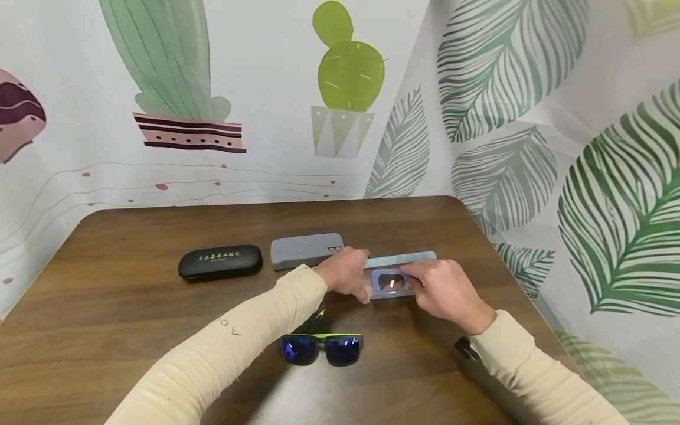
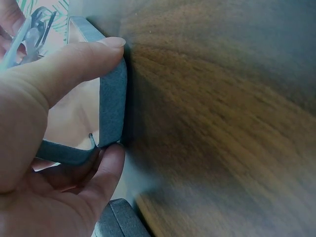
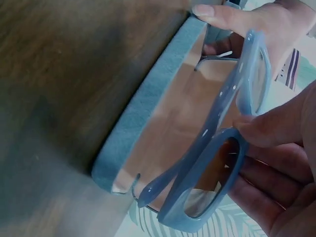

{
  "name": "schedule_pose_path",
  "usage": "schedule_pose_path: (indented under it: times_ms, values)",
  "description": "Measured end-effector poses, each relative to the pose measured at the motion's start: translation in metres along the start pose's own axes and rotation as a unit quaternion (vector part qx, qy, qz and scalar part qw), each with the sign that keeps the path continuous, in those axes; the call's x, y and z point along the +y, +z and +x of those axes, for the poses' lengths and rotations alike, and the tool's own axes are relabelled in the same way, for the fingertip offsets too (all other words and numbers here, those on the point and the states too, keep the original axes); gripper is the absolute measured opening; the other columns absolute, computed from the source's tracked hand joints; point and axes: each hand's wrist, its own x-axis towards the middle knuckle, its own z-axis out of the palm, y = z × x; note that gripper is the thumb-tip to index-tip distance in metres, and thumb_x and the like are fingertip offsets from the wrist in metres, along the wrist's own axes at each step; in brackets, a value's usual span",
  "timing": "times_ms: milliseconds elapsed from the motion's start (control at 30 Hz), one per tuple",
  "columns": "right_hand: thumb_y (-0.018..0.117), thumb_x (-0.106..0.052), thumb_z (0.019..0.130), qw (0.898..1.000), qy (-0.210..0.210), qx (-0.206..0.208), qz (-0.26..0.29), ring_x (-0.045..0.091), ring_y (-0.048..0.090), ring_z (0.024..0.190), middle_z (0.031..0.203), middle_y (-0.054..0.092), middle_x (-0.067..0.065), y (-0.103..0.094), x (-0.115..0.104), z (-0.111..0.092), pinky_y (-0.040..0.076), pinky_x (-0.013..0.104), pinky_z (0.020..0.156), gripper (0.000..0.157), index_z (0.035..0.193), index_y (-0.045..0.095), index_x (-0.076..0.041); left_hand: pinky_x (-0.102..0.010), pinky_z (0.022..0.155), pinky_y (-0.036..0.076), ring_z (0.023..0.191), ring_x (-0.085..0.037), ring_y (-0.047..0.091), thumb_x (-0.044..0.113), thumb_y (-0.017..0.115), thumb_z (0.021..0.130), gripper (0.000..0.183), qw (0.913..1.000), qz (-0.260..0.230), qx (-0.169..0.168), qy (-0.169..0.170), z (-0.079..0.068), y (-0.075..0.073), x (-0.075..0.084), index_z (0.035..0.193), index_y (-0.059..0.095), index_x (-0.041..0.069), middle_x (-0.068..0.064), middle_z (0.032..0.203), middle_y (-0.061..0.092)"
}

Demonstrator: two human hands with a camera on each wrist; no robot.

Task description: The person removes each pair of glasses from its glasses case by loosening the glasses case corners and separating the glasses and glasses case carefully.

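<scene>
An open blue glasses case (image 1: 402, 258) with a pinkish-beige lining lies on the table. My left hand (image 1: 347, 273) holds its left end; in the left wrist view the thumb (image 2: 106, 45) presses on the case's rim (image 2: 113, 106) and a finger supports the corner from below. My right hand (image 1: 447, 292) pinches a pair of blue-framed glasses (image 3: 197, 182) near the bridge, between thumb and fingers. The glasses overlap the case's opening in the head view, with a temple arm (image 3: 210, 128) folded along the lining side in the right wrist view.
A black glasses case (image 1: 220, 264) with gold writing lies left on the wooden table (image 1: 106, 330). Beside my left hand is a closed grey case (image 1: 303, 249). Sunglasses (image 1: 342, 349) with blue lenses lie in front, near a dark yellow-green-marked thing (image 1: 317, 319) partly behind my left sleeve.
</scene>
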Motion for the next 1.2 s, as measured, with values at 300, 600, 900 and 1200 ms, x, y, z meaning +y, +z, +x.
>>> schedule_pose_path:
  times_ms: [300, 600, 900, 1200]
  values:
    - [0.070, 0.008, 0.071, 0.999, 0.000, -0.034, 0.004, 0.008, 0.058, 0.057, 0.075, 0.073, -0.008, -0.014, 0.001, 0.003, 0.051, 0.035, 0.055, 0.031, 0.090, 0.079, -0.015, -0.030, 0.083, 0.055, 0.091, -0.017, 0.062, 0.036, 0.099, 0.068, 0.087, 0.9999, -0.007, -0.003, -0.010, -0.001, -0.001, 0.001, 0.137, 0.058, 0.003, -0.008, 0.117, 0.071]
    - [0.069, 0.007, 0.071, 0.999, -0.008, -0.046, 0.009, 0.006, 0.054, 0.056, 0.070, 0.069, -0.012, -0.028, 0.001, 0.003, 0.048, 0.034, 0.054, 0.033, 0.090, 0.078, -0.019, -0.030, 0.084, 0.055, 0.091, -0.017, 0.062, 0.036, 0.098, 0.069, 0.085, 0.9999, -0.006, -0.007, -0.012, -0.001, -0.001, 0.001, 0.137, 0.058, 0.003, -0.008, 0.117, 0.071]
    - [0.065, 0.008, 0.070, 0.998, -0.005, -0.058, 0.005, 0.004, 0.045, 0.054, 0.065, 0.064, -0.013, -0.033, 0.003, -0.002, 0.042, 0.029, 0.053, 0.030, 0.083, 0.075, -0.017, -0.029, 0.084, 0.055, 0.092, -0.017, 0.062, 0.036, 0.098, 0.069, 0.084, 1.0000, -0.002, -0.004, -0.008, -0.001, -0.001, 0.001, 0.136, 0.059, 0.003, -0.009, 0.117, 0.071]
    - [0.068, 0.007, 0.068, 0.997, 0.002, -0.077, 0.006, 0.004, 0.035, 0.054, 0.056, 0.047, -0.014, -0.029, 0.003, -0.007, 0.037, 0.026, 0.052, 0.024, 0.071, 0.069, -0.017, -0.030, 0.085, 0.055, 0.093, -0.017, 0.062, 0.036, 0.098, 0.070, 0.083, 1.0000, -0.002, 0.000, -0.003, -0.002, -0.001, 0.001, 0.135, 0.059, 0.003, -0.009, 0.117, 0.070]
